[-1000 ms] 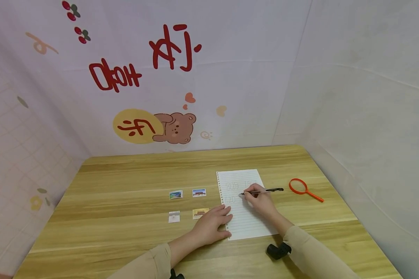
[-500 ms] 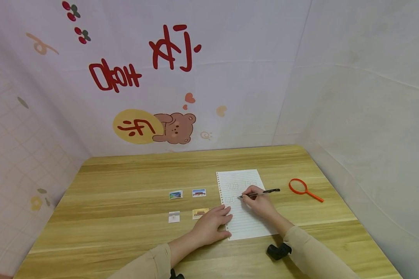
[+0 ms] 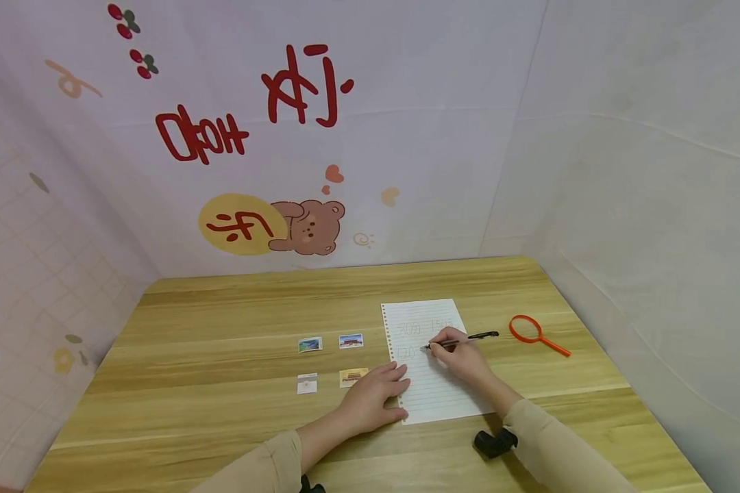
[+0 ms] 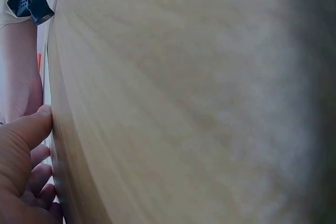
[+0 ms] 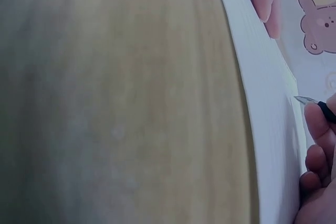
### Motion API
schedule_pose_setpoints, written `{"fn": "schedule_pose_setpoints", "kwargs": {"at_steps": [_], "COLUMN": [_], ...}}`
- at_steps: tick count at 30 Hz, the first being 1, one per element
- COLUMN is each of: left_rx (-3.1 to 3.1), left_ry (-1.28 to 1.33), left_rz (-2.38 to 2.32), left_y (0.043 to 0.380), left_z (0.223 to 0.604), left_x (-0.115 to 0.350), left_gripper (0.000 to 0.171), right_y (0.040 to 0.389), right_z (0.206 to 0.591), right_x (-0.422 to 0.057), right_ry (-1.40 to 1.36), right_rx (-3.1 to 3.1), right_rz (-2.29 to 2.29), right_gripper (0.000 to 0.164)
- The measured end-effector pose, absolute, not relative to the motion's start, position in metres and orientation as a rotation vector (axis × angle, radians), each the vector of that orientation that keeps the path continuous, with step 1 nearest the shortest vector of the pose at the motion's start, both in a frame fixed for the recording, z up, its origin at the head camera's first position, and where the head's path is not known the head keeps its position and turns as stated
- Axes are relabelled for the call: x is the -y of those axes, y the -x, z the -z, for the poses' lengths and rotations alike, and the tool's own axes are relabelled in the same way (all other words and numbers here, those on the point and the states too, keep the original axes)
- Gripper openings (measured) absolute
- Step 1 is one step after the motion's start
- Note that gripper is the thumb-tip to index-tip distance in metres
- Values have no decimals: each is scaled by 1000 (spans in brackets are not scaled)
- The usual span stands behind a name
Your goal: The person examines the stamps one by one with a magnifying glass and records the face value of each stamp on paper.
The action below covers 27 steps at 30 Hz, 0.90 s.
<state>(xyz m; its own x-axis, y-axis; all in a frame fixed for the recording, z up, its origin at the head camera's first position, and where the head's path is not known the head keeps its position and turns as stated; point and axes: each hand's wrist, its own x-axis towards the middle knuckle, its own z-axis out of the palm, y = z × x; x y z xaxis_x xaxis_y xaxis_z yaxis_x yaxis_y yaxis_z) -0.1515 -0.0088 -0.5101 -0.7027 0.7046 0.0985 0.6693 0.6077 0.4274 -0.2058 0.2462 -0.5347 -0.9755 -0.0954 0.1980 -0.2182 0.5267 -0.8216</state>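
Observation:
A sheet of lined paper [image 3: 432, 394] with punched holes down its left edge lies on the wooden table, bearing faint handwriting near its top. My right hand [image 3: 462, 359] pinches a black pen [image 3: 482, 335], whose tip is at the paper just right of the second written line. In the right wrist view the pen's tip [image 5: 304, 99] shows beyond the fingertips. My left hand [image 3: 373, 400] rests with fingers spread on the paper's left edge. Partly behind that hand lies a yellow stamp [image 3: 351, 376].
Left of the paper are more stamps: a green-blue one [image 3: 310, 344], a blue one with a red building [image 3: 351, 340] and a pale grey one [image 3: 307, 383]. A red magnifying glass [image 3: 549, 342] lies to the right. Fabric walls [image 3: 432, 171] enclose the table [image 3: 191, 397].
The pen tip has made small shifts around the end of the second written line, with the right hand moving slightly left, then back right. The left hand stays in place.

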Motion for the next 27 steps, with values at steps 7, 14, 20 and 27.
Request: {"fn": "schedule_pose_setpoints", "kwargs": {"at_steps": [7, 14, 20, 27], "left_rx": [-2749, -2749, -2742, -2732], "left_ry": [-1173, -1172, -1165, -1158], "left_rz": [-679, -678, -680, -687], "left_y": [152, 152, 151, 151], "left_z": [511, 510, 509, 508], "left_x": [9, 9, 9, 9], "left_gripper": [55, 55, 55, 55], "right_y": [209, 207, 205, 207], "right_z": [539, 537, 538, 536], "right_x": [-246, -246, -246, -247], "right_ry": [-355, -366, -371, -329], "right_rx": [2625, 2660, 2654, 2624], "right_rz": [-1405, -1418, -1448, -1490], "right_gripper": [4, 10, 8, 4]}}
